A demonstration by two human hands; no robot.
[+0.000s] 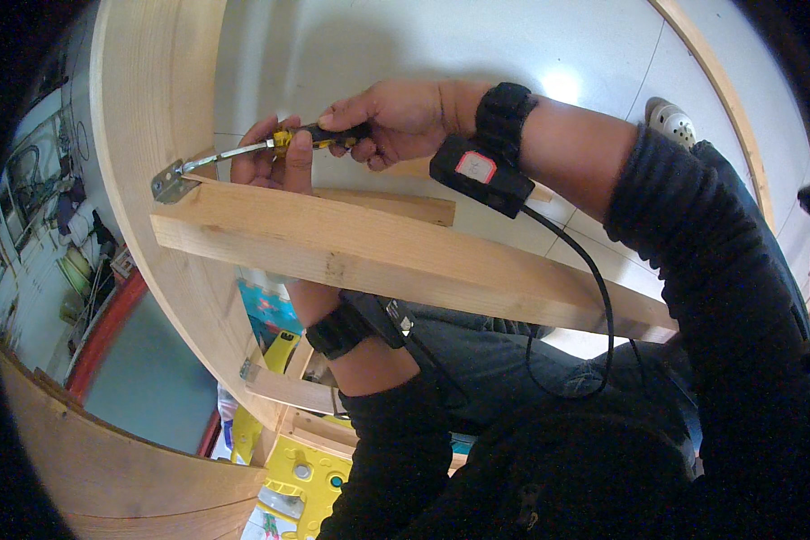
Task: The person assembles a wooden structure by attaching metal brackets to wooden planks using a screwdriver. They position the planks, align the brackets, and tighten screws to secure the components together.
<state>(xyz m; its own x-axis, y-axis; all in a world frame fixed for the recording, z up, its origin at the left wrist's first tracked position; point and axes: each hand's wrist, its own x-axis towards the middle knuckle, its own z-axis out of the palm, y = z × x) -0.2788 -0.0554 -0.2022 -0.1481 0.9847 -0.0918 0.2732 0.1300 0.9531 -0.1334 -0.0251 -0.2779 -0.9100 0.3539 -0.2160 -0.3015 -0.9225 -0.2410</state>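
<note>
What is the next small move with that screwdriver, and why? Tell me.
Probably keep turning the screwdriver while pressing toward the metal corner bracket. Its tip already sits at the bracket where the wooden rail meets the upright board; the right hand grips the handle and the left hand steadies the shaft. Whether the screw is seated cannot be told.

left hand point(274, 160): palm and lower fingers hid behind wooden rail point(378, 256) | screwdriver point(270, 147): tip was lost in metal bracket point(171, 183), handle end was buried in right hand point(396, 117)
</note>
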